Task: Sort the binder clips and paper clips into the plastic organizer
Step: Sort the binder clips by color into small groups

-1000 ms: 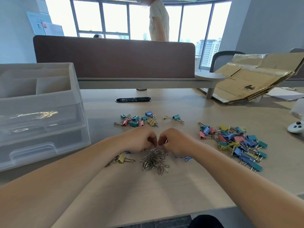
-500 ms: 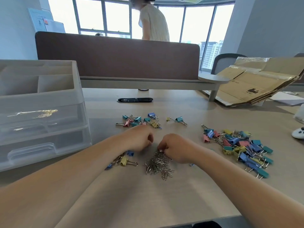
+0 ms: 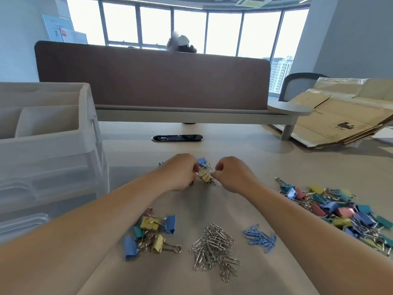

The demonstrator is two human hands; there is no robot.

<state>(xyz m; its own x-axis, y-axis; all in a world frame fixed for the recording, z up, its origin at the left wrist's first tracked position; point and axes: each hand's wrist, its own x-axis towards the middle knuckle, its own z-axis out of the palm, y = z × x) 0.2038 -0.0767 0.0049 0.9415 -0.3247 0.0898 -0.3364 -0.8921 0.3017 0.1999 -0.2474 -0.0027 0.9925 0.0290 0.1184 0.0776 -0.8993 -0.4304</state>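
My left hand [image 3: 179, 172] and my right hand [image 3: 232, 174] meet over a small far cluster of binder clips [image 3: 205, 171], fingers curled around it from both sides; a yellow and a blue clip show between them. Nearer me lie a small group of coloured binder clips [image 3: 152, 231], a heap of silver paper clips [image 3: 213, 250] and a few blue paper clips [image 3: 260, 237]. A large pile of coloured binder clips [image 3: 340, 211] spreads at the right. The clear plastic organizer [image 3: 49, 145] with open top compartments and drawers stands at the left.
A brown desk divider [image 3: 153, 79] runs across the back, with a person's head behind it. Flattened cardboard boxes [image 3: 340, 122] lean at the back right. A black cable grommet [image 3: 177, 137] is set in the tabletop beyond my hands.
Both hands have moved away from the silver paper clips to the far cluster of binder clips. The view has shifted, and the person behind the divider has dropped lower.
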